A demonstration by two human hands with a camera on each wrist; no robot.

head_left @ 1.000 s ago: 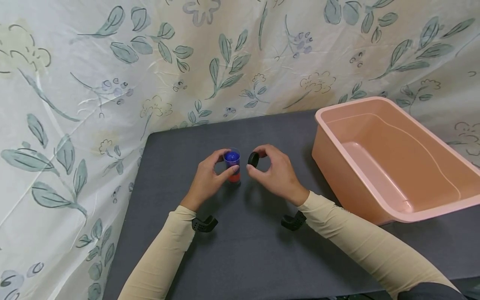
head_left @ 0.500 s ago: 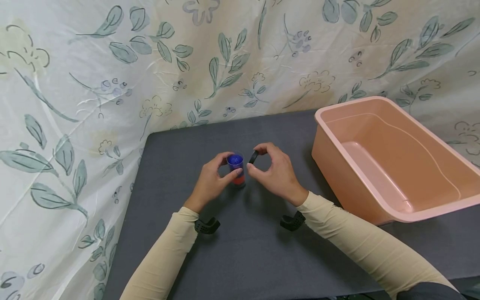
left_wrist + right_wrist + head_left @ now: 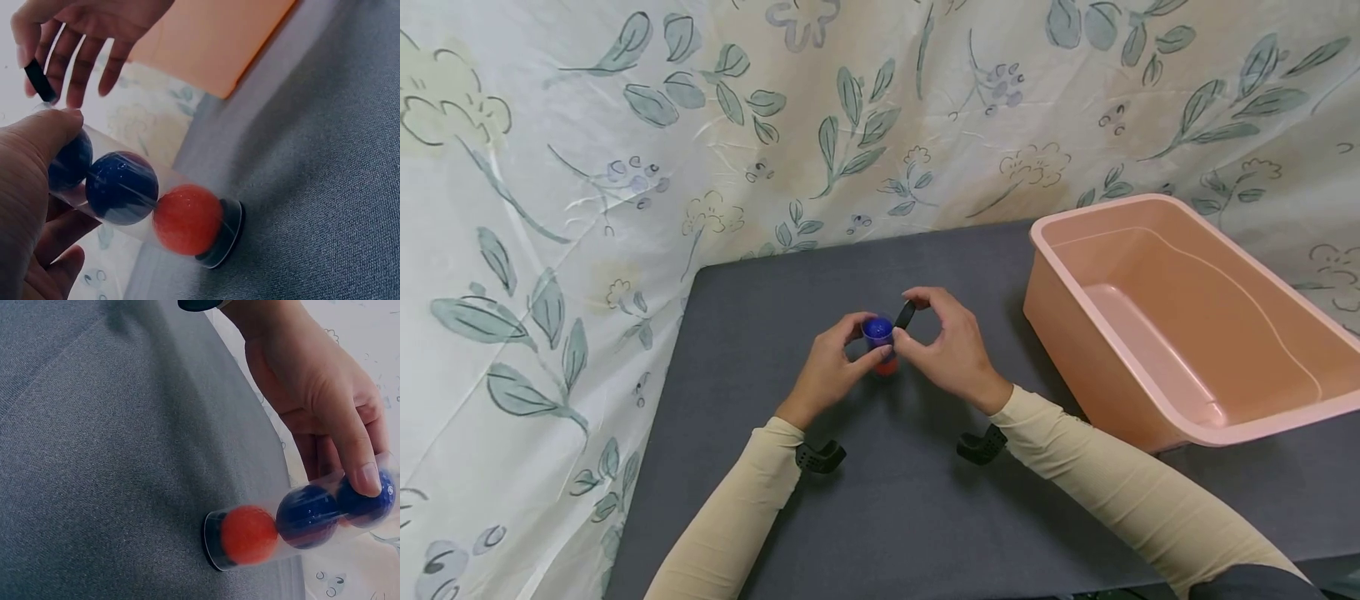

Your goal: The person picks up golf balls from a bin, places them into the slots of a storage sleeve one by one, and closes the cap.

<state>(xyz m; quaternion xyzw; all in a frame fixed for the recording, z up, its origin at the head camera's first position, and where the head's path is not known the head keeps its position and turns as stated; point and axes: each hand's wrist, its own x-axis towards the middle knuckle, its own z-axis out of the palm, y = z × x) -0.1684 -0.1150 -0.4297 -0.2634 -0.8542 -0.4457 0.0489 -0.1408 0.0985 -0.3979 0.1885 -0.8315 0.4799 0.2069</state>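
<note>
A clear plastic tube stands nearly upright, its black base at the dark tabletop. Inside, a red ball sits lowest, with a dimpled blue ball and another blue ball stacked above it. My left hand grips the tube near its top, thumb on one side and fingers on the other. The tube's upper end is uncovered. Close beside that rim, my right hand pinches a round black cap between thumb and index finger, tilted on edge. Its other fingers are loosely extended in the left wrist view.
A large pink plastic tub stands at the right of the grey-covered table. Floral fabric hangs behind and along the left side. A black wrist device sits under each forearm.
My left hand has carried the tube a little to the right and nearer to me, towards the cap. The right hand has stayed nearly in place while the cap has turned in its fingers.
</note>
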